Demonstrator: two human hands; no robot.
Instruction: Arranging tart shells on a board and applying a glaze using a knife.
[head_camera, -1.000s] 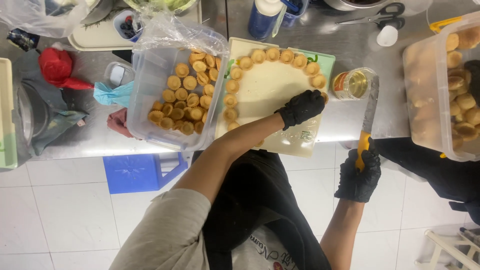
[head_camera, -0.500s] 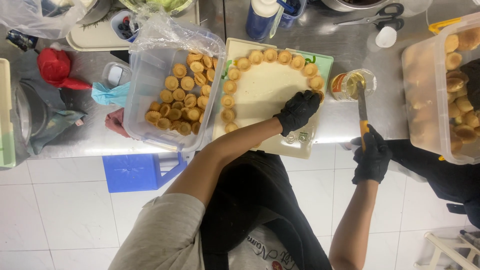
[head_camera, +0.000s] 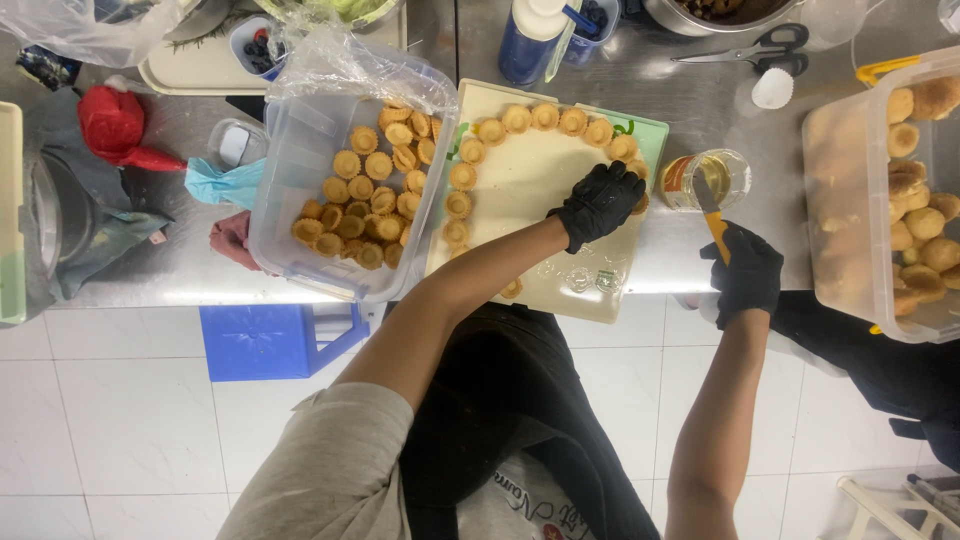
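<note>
There are two hands in black gloves, the left hand (head_camera: 598, 203) and the right hand (head_camera: 745, 272). One knife (head_camera: 710, 205) has a yellow handle. One small glass jar (head_camera: 710, 178) sits at 3 o'clock from the one pale board (head_camera: 530, 180). Two clear tubs hold little tart shells, the left tub (head_camera: 290, 190) and the right tub (head_camera: 840, 240). One pair of scissors (head_camera: 745, 45) lies at 1 o'clock. One blue stool (head_camera: 275, 340) stands at 7 o'clock.

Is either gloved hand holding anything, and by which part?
The right hand grips a knife by its yellow handle. The left hand rests on the board, apparently holding nothing.
</note>
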